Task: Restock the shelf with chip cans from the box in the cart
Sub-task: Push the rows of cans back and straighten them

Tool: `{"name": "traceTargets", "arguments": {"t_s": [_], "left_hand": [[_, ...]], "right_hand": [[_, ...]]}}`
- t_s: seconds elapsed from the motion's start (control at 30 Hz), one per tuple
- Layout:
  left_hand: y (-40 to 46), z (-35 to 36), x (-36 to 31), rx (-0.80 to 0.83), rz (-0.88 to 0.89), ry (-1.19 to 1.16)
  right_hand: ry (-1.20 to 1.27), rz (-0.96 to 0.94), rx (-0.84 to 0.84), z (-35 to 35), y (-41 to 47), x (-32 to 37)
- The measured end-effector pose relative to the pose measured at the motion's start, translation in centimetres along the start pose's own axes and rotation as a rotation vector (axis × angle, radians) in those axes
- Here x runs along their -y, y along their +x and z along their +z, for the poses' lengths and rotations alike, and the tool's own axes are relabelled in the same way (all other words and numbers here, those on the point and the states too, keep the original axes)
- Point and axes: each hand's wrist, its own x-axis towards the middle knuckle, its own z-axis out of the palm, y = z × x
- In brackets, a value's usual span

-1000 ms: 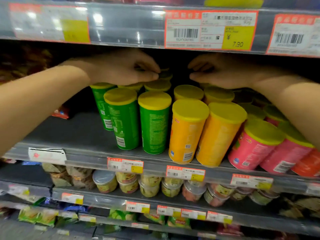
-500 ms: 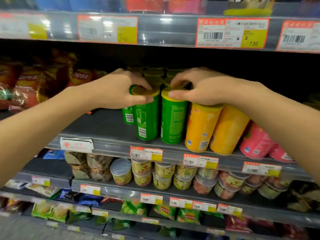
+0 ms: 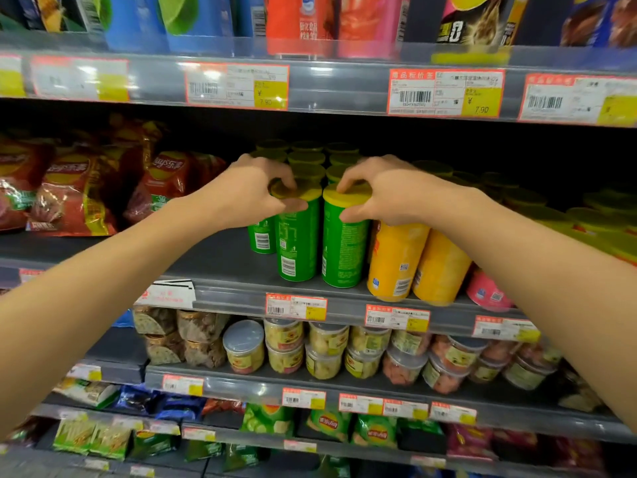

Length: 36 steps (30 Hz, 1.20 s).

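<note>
Two hands at work — the left hand [image 3: 253,193] and right hand [image 3: 381,194] each clamp curled fingers on a green can [image 3: 298,243] [image 3: 344,246] by its lid. Best drawn squarely to the shelf edge [image 3: 234,293] — upright, labels forward.

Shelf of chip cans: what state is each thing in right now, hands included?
Left hand: grips the lid of the left front green can.
Right hand: grips the lid of the right front green can.
Both green cans: upright, lidded, at the shelf front.
Yellow cans: lidded, leaning left.
Pink can: tilted, partly hidden.
</note>
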Motion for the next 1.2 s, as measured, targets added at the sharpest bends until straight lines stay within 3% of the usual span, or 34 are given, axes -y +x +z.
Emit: {"name": "traceTargets", "arguments": {"t_s": [0.77, 1.0, 1.2], "left_hand": [[-0.5, -2.0, 0.6, 0.155, 0.177, 0.051], [2.2, -3.8, 1.0, 0.125, 0.232, 0.078], [6.2, -3.2, 2.7, 0.187, 0.213, 0.075]], "right_hand": [[0.069, 0.059, -0.030, -0.2, -1.9, 0.5], [0.071, 0.070, -0.169, -1.4, 1.0, -0.3], [0.064, 0.007, -0.057, -1.9, 4.5, -2.2]]}}
